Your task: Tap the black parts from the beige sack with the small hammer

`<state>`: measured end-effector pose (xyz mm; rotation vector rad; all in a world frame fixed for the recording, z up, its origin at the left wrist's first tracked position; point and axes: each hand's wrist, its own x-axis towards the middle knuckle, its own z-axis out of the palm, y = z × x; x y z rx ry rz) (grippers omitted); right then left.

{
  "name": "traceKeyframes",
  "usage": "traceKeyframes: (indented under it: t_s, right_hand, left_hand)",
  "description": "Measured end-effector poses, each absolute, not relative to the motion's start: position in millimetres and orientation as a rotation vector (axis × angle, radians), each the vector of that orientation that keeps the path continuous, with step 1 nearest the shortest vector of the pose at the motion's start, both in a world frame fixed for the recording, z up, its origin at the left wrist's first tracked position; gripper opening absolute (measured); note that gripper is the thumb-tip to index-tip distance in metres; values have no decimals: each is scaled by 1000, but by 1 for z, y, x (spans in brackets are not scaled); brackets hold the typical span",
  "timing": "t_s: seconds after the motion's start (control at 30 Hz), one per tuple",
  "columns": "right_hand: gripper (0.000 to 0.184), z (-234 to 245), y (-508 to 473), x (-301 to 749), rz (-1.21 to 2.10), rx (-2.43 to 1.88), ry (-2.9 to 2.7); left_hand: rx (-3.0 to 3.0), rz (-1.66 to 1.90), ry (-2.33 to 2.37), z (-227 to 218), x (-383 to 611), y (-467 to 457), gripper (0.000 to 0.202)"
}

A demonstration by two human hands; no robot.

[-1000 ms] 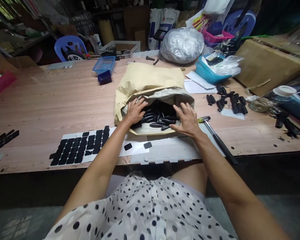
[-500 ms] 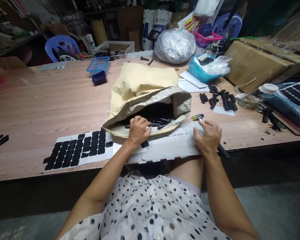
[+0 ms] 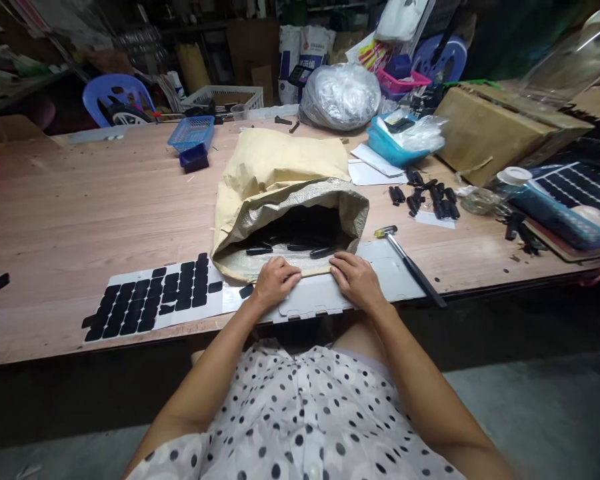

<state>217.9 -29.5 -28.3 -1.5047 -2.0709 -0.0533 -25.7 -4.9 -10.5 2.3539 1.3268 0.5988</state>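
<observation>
A tan paper sack (image 3: 285, 167) with a grey woven lining lies on its side on the wooden table (image 3: 80, 207), its mouth facing me and full of small black cylindrical parts (image 3: 300, 247). My left hand (image 3: 276, 280) and my right hand (image 3: 354, 280) rest side by side at the lower lip of the sack's mouth, fingers curled on its edge and on the white sheet (image 3: 325, 297) beneath. Whether the fingers pinch the lip is hard to tell.
A sheet of black pads (image 3: 150, 300) lies to the left. A hammer (image 3: 410, 263) lies to the right, loose black parts (image 3: 425, 197) beyond it. Blue baskets (image 3: 193, 133), a teal tray (image 3: 395, 143), a plastic bag (image 3: 340, 93) and a cardboard box (image 3: 500, 130) stand farther back.
Both hands came out of the sack's mouth. The right hand went briefly to the hammer's head, then back. Both now sit together at the sack's lower lip.
</observation>
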Motion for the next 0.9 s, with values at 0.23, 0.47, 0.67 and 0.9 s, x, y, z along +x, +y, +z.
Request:
traceKeyframes:
  t_s: [0.23,0.47,0.67,0.9]
  right_hand:
    - [29,-19,-37,241,-66,-1456,-1843]
    - [27,-22,-32,295,-355,-2042,-1427]
    - [32,-25,-40,315,-112,-2202,-1395]
    - [35,-2,-108,272,171,-1783,-1256]
  left_hand:
    - [2318,602,1380,0,-15,7,23]
    - [2201,511,1614,5,56,14,21]
    - [2259,581,1375,4,27,2,10]
    - [2224,668,1308,-12,-22,-42,14]
